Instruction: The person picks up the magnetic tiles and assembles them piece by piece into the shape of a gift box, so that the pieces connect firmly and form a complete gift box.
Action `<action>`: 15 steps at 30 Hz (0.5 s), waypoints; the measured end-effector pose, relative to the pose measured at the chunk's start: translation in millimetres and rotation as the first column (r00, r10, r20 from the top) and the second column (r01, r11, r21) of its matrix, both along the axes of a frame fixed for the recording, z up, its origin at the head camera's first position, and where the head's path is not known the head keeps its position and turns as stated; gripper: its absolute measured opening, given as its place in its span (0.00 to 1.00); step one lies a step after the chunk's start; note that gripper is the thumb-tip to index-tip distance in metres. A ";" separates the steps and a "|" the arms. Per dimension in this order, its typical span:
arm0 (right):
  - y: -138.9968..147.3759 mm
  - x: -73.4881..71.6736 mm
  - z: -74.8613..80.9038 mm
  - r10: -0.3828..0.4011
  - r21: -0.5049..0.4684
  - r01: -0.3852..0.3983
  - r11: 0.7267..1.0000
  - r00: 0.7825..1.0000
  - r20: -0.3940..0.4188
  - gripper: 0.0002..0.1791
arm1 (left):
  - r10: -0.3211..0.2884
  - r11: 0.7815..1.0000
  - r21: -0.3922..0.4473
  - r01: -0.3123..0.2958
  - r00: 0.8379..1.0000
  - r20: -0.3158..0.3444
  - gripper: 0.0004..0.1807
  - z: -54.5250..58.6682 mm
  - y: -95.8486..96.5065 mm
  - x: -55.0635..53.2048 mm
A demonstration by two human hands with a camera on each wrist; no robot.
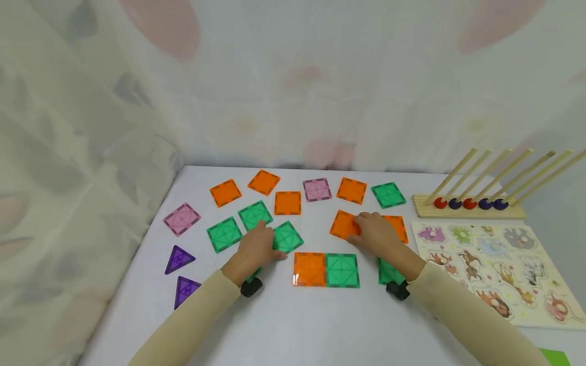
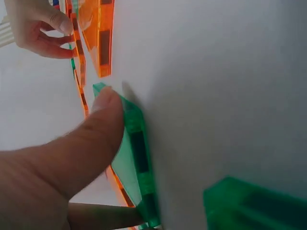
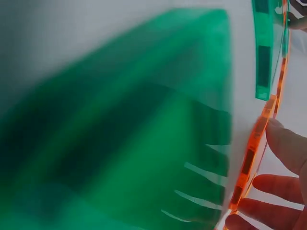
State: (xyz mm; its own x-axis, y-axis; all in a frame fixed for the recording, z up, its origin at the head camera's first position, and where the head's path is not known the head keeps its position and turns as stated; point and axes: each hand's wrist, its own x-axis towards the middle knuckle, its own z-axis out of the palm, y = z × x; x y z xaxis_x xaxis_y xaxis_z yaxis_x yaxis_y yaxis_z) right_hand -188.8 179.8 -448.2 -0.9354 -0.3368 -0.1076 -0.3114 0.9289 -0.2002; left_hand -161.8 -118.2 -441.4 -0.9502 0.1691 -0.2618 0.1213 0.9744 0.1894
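Note:
My left hand holds a translucent green square magnetic tile by its left side. In the left wrist view the thumb presses one end of this green tile, with a finger at its other end. To the right, my right hand grips the right-hand corner of an orange square magnetic tile. The right wrist view has its thumb and fingertips at the edge of that orange tile. Between and in front of the hands, an orange tile and a green tile lie edge to edge.
Several green, orange and pink tiles lie spread towards the back. Two purple triangle tiles lie at the left. A wooden peg stand with red and dark balls is at the back right, behind an animal puzzle board. A green tile lies under the right wrist.

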 end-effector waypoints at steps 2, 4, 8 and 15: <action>2.6 1.6 -1.5 -0.013 0.004 0.013 1.000 1.000 -0.001 0.33 | -0.042 0.999 0.000 0.042 0.999 -0.009 0.37 -1.6 2.9 -2.5; 4.2 2.6 -3.8 -0.022 0.001 0.022 1.000 1.000 -0.002 0.33 | -0.089 0.996 -0.002 0.089 0.996 -0.021 0.39 -3.5 5.7 -5.9; 5.8 4.3 -6.8 -0.037 0.020 0.037 0.999 0.999 -0.006 0.33 | -0.166 0.986 0.008 0.166 0.986 -0.002 0.42 -5.5 10.5 -16.1; 12.5 5.1 -9.3 -0.072 0.049 0.074 0.996 0.997 -0.042 0.33 | -0.243 0.970 0.036 0.241 0.968 0.068 0.37 -0.8 25.0 -35.0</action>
State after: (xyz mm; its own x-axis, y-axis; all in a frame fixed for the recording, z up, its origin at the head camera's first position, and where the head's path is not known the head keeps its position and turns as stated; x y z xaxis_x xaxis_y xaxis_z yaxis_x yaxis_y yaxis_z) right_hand -183.7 192.3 -457.5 -0.9612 -0.2626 -0.0846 -0.2493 0.9581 -0.1409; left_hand -196.8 -93.2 -442.2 -0.8589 0.4002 -0.3196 0.3384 0.9119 0.2323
